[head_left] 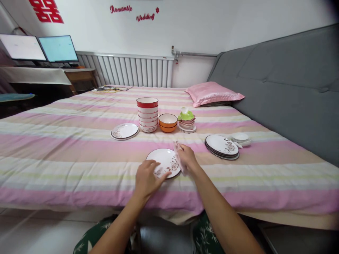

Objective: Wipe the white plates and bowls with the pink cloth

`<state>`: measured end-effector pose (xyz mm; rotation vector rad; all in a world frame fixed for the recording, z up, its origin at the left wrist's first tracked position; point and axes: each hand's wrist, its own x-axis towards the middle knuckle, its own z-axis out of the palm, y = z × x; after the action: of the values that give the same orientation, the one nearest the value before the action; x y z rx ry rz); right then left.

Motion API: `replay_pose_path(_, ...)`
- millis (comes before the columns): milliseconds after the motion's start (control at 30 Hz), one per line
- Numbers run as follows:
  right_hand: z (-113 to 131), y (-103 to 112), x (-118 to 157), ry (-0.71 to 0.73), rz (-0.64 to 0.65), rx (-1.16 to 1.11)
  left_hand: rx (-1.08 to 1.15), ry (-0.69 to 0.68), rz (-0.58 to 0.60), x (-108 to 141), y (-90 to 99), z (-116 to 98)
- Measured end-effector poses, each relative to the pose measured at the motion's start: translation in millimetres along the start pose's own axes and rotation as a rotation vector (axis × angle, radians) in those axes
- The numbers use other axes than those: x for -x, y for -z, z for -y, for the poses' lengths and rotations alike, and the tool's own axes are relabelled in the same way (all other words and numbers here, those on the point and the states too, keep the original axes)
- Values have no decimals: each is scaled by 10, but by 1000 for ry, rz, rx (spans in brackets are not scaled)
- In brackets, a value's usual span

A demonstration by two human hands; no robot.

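A white plate (164,157) with a dark rim and brown flower print lies near the front edge of the bed. My left hand (148,175) holds it by the near-left rim, with the thumb and fingers spread over its top. In my closed right hand (186,155) is a pale pink cloth (180,163), pressed against the plate's right rim. My right fingers are partly hidden behind the hand and cloth. To the right sits a stack of similar plates (221,145); farther left are other flowered plates (125,131).
Behind the plate stand a tall stack of red-and-white bowls (147,114), two orange bowls (168,122) and small dishes topped by a green leaf-shaped one (186,115). White small dishes (240,137) lie at right. A pink pillow (213,92) rests by the grey headboard (278,81).
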<state>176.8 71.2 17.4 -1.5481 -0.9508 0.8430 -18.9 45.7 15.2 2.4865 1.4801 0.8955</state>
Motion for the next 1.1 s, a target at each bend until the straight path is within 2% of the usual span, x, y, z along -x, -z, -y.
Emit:
replay_pose_path(67, -36, -124, 57, 159, 49, 421, 2, 366, -22, -23, 98, 103)
replay_pose_path(133, -77, -249, 106, 302, 134, 775, 111, 580, 165, -36, 149, 197)
replay_pose_path(233, -160, -398, 141, 347, 219, 905, 556, 766, 407, -26, 130, 243)
replay_pose_path(333, -238, -471, 128, 356, 283, 924, 896, 923, 458, -7, 70, 160)
replay_pose_path(500, -221, -519, 92, 434, 450, 921, 1160, 1025, 320, -6, 29, 19)
replay_pose_path(667, -112, -584, 122, 623, 611, 750, 1193, 1012, 295, -2, 33, 17)
replay_pose_path(733, -93, -601, 151, 650, 640, 657, 1215, 995, 300, 4, 41, 29)
replay_pose_path(933, -13, -532, 302, 553, 678, 497, 1303, 954, 386, -7, 94, 80)
replay_pose_path(1100, 161, -229, 400, 418, 752, 540, 1291, 1015, 416, -47, 158, 72)
